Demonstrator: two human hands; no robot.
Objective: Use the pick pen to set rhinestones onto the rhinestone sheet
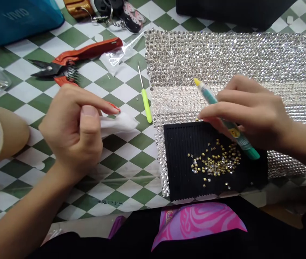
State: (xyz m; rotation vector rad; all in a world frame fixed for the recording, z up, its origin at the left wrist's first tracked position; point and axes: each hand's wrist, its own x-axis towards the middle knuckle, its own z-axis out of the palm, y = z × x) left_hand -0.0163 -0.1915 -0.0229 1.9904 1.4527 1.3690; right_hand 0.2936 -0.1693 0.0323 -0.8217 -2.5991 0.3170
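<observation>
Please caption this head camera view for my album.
Right hand holds a teal pen over gold rhinestones on a black tray; left hand pinches white tissue.

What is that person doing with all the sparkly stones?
A person's right hand holds a teal picker pen with a yellow tip, just above a black ridged tray of loose rhinestones. Their left hand pinches a white tissue. Under the tray lies a big glittery rhinestone sheet, and red-handled spring snips sit on the checkered cloth.
</observation>
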